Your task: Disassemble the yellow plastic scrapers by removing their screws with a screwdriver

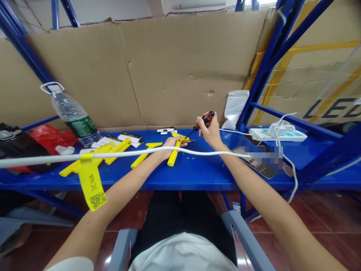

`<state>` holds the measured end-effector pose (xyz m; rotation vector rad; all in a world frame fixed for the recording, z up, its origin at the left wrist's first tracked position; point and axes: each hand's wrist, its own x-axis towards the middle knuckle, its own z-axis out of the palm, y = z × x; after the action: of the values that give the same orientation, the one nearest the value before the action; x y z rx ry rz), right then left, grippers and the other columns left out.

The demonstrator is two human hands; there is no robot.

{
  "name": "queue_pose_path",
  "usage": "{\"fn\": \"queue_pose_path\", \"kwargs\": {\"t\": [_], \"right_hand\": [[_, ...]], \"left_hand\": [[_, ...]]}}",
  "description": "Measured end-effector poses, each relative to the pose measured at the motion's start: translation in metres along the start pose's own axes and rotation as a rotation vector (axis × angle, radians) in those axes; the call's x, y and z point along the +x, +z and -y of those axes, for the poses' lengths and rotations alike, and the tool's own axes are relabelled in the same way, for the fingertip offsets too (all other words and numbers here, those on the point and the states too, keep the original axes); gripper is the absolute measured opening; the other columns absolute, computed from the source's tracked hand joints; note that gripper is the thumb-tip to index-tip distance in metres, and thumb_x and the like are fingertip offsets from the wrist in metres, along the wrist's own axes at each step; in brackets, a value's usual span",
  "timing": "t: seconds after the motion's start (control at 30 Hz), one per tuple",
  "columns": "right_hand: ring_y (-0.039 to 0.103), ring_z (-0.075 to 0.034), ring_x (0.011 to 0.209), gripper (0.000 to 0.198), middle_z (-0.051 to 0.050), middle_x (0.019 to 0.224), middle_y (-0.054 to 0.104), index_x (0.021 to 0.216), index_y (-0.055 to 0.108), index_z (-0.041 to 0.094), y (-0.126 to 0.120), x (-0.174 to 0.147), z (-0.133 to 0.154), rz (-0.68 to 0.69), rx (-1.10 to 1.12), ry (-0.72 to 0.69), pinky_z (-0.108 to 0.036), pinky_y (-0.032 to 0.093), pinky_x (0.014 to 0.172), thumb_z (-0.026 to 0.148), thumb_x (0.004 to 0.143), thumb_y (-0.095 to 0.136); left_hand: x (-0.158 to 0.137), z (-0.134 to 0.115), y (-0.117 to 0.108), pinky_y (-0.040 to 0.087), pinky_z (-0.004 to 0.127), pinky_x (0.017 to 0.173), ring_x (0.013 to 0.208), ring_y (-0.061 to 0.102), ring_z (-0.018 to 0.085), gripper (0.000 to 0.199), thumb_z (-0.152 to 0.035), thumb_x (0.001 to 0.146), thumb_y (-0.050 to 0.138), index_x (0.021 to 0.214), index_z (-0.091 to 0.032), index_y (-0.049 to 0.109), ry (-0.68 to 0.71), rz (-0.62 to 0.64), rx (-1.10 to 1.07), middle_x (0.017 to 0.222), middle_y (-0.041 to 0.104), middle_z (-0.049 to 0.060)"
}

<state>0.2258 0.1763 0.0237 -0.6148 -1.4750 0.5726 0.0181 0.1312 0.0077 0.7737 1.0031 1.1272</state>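
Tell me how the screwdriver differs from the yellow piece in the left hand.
The screwdriver has a red-and-black handle; the yellow piece has a yellow one. The screwdriver slants down from the right hand; the yellow piece is in the left hand. Both are hand-held.

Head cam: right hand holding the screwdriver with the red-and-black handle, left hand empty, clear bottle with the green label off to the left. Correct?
Not quite: the left hand isn't empty. The head view shows it holding a yellow T-shaped plastic piece. The rest stands: right hand on the screwdriver with the red-and-black handle, clear bottle with the green label off to the left.
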Motion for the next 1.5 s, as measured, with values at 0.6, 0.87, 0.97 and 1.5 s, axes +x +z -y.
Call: {"fn": "queue_pose_path", "kwargs": {"t": [0.6,0.87,0.97,1.5], "right_hand": [[0.062,-0.012,0.048,0.065,-0.002,0.111,0.08,0.122,0.049,0.032,-0.004,0.003,0.006,-0.076,-0.006,0.02,-0.03,0.051,0.041,0.068,0.091,0.094],[0.062,-0.012,0.049,0.069,-0.002,0.11,0.078,0.144,0.049,0.033,-0.007,0.007,-0.007,-0.111,-0.037,-0.004,-0.032,0.049,0.044,0.066,0.097,0.087],[0.062,-0.012,0.049,0.057,0.0,0.104,0.075,0.13,0.048,0.031,-0.008,0.008,-0.014,-0.081,-0.078,-0.032,-0.03,0.048,0.042,0.062,0.099,0.085],[0.059,-0.011,0.046,0.05,0.002,0.095,0.077,0.11,0.05,0.03,-0.009,0.007,-0.011,-0.038,-0.074,-0.041,-0.028,0.045,0.036,0.062,0.094,0.085]], "left_hand": [[0.01,0.002,-0.006,0.048,0.019,0.046,0.074,0.083,0.018,0.014,-0.013,0.118,0.059,0.122,-0.01,0.072,-0.002,0.002,-0.004,0.122,0.086,0.023],[0.009,0.001,-0.002,0.041,0.017,0.042,0.07,0.081,0.015,0.013,-0.013,0.12,0.057,0.115,-0.012,0.069,-0.004,-0.056,0.001,0.112,0.086,0.018],[0.009,0.001,-0.002,0.041,0.017,0.041,0.069,0.081,0.015,0.015,-0.014,0.121,0.055,0.114,-0.011,0.069,0.001,-0.07,-0.003,0.106,0.085,0.016],[0.011,-0.002,-0.013,0.049,0.022,0.045,0.052,0.07,0.015,0.015,-0.015,0.118,0.058,0.127,-0.008,0.067,-0.021,-0.003,0.041,0.09,0.084,0.015]]}}
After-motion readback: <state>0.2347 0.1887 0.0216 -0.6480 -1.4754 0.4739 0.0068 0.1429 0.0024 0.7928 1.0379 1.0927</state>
